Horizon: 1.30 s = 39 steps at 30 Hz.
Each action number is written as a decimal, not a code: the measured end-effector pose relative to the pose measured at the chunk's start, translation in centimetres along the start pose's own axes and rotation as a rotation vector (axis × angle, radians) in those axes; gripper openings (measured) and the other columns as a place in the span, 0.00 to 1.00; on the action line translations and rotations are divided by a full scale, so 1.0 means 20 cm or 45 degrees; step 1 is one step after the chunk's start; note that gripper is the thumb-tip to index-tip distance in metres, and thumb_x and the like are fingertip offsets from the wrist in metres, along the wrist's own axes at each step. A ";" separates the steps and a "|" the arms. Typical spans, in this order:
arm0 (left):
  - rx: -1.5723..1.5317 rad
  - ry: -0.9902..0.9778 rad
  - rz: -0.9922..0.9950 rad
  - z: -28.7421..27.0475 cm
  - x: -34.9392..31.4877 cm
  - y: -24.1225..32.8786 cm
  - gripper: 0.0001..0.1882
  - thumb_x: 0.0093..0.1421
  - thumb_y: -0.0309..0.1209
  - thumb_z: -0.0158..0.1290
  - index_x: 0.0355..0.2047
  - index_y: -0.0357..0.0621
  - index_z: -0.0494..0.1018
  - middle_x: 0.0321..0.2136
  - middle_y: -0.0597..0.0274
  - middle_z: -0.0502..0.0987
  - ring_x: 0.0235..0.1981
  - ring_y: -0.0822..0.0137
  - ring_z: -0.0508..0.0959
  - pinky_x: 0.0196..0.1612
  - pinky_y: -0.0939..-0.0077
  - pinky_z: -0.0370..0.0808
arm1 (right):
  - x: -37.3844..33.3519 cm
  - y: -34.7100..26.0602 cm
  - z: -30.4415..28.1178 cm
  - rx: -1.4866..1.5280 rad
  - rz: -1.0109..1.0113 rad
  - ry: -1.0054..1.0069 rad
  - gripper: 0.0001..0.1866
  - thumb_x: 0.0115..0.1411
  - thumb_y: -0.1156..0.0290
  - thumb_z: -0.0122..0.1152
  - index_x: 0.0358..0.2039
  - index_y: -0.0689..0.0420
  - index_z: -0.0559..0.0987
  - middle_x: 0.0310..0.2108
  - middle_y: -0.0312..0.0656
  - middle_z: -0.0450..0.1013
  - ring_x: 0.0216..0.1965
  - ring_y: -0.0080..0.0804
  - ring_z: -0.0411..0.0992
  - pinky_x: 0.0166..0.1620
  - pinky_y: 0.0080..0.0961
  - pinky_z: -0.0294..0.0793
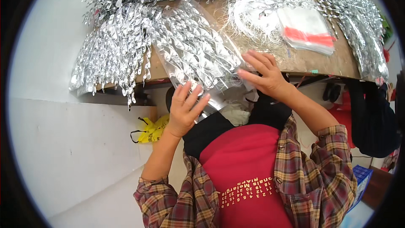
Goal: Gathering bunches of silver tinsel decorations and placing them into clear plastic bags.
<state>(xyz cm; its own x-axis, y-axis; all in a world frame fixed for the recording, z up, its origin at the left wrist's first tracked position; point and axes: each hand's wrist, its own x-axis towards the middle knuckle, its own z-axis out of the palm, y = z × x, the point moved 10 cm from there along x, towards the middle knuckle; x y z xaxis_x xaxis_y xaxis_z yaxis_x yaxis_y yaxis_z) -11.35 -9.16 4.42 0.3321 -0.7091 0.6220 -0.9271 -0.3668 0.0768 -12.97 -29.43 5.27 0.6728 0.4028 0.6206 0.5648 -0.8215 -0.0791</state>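
A clear plastic bag (230, 42) filled with silver twisted foil strips (190, 38) lies at a slant on the brown table, its near end reaching past the front edge. At that near end, by the lower left corner, is my left hand (183, 110), its fingers spread and pointing away from me. My right hand (265, 75) is at the bag's right edge with fingers stretched out and apart. Both palms face the bag, and neither hand is closed round it. Whether the fingertips touch the plastic is hard to tell.
Silver twisted strips hang over the table (291, 61) edge in a left pile (112, 46) and a right pile (358, 25). White cords (249, 19) lie beside flat clear bags (306, 27) with a red band. Below are a yellow bag (152, 131) and another person's dark clothing (373, 118).
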 end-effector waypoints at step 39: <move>-1.928 0.853 -2.125 0.59 -0.61 -0.45 0.11 0.58 0.30 0.52 0.41 0.47 0.67 0.31 0.67 0.73 0.28 0.72 0.71 0.27 0.78 0.68 | 0.16 0.21 0.19 0.058 0.583 0.142 0.31 0.52 0.74 0.61 0.58 0.51 0.66 0.26 0.42 0.68 0.24 0.37 0.68 0.30 0.33 0.68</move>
<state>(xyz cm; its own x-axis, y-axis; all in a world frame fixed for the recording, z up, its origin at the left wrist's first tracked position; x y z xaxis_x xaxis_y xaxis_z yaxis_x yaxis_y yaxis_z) -5.08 -4.23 -13.04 0.8590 -0.0493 -0.5096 0.4480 0.5543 0.7015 -6.59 -30.03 3.97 0.8036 -0.0444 0.5935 0.2442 -0.8848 -0.3969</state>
